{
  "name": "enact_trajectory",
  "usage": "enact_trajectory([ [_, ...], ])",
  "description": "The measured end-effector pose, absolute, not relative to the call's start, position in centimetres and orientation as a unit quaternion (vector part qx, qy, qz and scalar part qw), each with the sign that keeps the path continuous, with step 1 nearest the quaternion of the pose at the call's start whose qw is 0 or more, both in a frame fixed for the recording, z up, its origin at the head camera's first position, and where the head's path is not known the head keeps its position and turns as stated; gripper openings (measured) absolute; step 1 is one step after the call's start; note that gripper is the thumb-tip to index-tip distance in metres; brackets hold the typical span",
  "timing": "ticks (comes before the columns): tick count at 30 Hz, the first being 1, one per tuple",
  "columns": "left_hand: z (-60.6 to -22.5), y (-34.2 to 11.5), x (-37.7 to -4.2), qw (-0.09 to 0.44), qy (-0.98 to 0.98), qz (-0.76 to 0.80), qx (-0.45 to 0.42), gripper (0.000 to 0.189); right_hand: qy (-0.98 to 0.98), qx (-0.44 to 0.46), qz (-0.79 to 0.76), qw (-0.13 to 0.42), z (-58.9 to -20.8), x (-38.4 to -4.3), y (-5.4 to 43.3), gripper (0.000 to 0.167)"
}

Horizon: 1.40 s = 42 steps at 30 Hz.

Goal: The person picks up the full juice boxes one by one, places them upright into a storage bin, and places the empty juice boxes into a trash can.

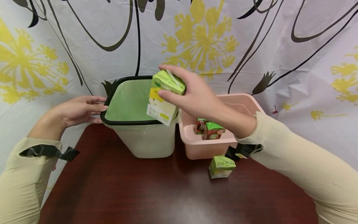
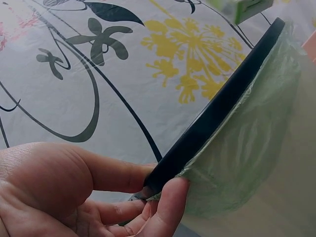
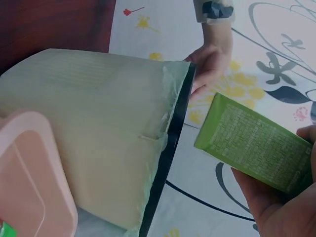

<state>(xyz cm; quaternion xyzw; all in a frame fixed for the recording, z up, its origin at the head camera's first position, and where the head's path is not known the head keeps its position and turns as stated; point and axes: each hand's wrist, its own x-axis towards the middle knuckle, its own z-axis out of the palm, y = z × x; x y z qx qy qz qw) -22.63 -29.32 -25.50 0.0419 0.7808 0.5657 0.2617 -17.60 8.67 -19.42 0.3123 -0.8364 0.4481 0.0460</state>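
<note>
My right hand (image 1: 193, 90) grips a green juice box (image 1: 163, 99) by its upper end, tilted over the right side of a trash bin (image 1: 148, 140). The bin has a black rim (image 1: 134, 122) and a pale green liner bag (image 1: 127, 99). In the right wrist view the juice box (image 3: 256, 143) shows its printed side, apart from the rim. At the bin's left edge, my left hand (image 1: 81, 110) pinches the rim between thumb and fingers; the left wrist view shows the fingers on both sides of the black rim (image 2: 212, 116).
Right of the bin stands a pink basin (image 1: 207, 146) holding several red-and-green juice boxes (image 1: 213, 130), partly hidden by my right forearm. Another green juice box (image 1: 222, 167) stands on the dark wooden table (image 1: 156, 193) in front of it. A flower-patterned sheet (image 1: 251, 56) hangs behind.
</note>
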Motion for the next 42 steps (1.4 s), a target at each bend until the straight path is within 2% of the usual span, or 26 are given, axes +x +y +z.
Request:
enact_trajectory([
  [6,-25.5,-29.3,-22.8,0.261,0.781,0.566,0.040,0.062,-0.848,0.291,0.440,0.060,-20.0,-20.1,6.3,0.063],
  [12,-25.6,-29.4,-22.8,0.261,0.777,0.571,0.036,0.059,-0.876,0.267,0.399,0.040,-21.4,-22.2,4.7,0.068],
  [19,-25.5,-29.1,-22.8,0.265,0.777,0.569,0.040,0.061,-0.890,0.268,0.367,0.022,-22.3,-23.0,4.4,0.080],
  [25,-25.5,-29.2,-22.7,0.264,0.780,0.566,0.038,0.063,-0.885,0.288,0.366,-0.004,-22.5,-22.5,4.5,0.078],
  [31,-25.6,-29.3,-22.7,0.261,0.780,0.568,0.034,0.059,-0.889,0.341,0.306,0.017,-22.7,-21.2,5.2,0.068],
  [37,-25.6,-29.4,-22.9,0.256,0.777,0.574,0.028,0.047,-0.877,0.399,0.266,0.026,-23.5,-19.2,6.3,0.067],
  [42,-25.7,-29.4,-22.9,0.257,0.777,0.574,0.030,0.049,-0.851,0.472,0.217,0.076,-24.9,-17.2,7.9,0.066],
])
